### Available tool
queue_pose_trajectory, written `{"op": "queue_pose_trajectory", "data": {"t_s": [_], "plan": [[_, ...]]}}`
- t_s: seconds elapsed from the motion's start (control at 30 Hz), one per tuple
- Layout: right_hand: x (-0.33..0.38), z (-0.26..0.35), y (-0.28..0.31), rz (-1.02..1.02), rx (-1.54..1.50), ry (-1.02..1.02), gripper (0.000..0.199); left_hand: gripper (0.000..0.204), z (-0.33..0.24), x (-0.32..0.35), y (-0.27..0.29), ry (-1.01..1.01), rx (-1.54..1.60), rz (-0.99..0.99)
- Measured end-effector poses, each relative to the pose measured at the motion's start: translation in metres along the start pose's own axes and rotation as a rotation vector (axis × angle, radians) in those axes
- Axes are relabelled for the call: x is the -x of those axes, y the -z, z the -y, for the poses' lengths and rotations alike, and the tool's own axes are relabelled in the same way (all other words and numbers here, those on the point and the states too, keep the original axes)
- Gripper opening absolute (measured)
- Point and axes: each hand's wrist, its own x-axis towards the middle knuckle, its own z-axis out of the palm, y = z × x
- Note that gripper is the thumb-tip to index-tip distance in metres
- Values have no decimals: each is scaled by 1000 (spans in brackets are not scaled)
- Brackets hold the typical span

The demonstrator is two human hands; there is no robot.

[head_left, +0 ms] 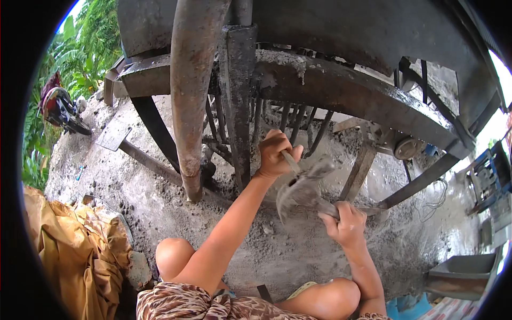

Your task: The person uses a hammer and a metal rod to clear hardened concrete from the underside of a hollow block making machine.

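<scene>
1. Left hand (279, 153), with fingers curled, is closed round a pale handle (290, 161), which is angled down toward a blurred grey tool head (298, 200).
2. Right hand (348, 222), lower and further right, is wrapped round a grey handle (329, 209), by which the same grey mass is met from the other side.
3. The tool head is held between the hands, above the ground (250, 240) and beyond the bent knees (341, 296); whether one tool or two are gripped cannot be told.
4. Judging by the blur, a striking or scraping step is in hand; by the next move, a firm left grip and a controlled right wrist seem to be called for.
5. The head is seen as dull and partly rounded; the handles are slim.
6. Behind, a dark metal frame (352, 90) is crusted with grey; a thick, mottled brown post (193, 96) is tapered downward.
7. The ground is gritty and lumpy; crumpled tan cloth (69, 240) is heaped at the left.
</scene>
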Motion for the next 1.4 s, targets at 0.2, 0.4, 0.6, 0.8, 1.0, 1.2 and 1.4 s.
{"op": "queue_pose_trajectory", "data": {"t_s": [0.2,0.4,0.6,0.8,1.0,1.2,1.4], "plan": [[-2,11,4,-22,-102,71,42,36,1,5,-3,-2,-4,7],[-5,15,0,99,26,-102,41,38,3,3,3,55,-13,11],[-8,20,-2,69,-88,-14,40,41,12,9,5,74,29,8],[-3,21,-10,169,0,-250,37,40,12,12,6,74,-8,32],[5,25,6,150,-150,-180,38,40,-3,2,4,66,16,40],[2,25,7,172,-222,-215,36,39,-2,-9,2,268,68,-100],[-25,25,2,111,-375,-349,36,42,7,-24,-4,521,149,-192]]}}
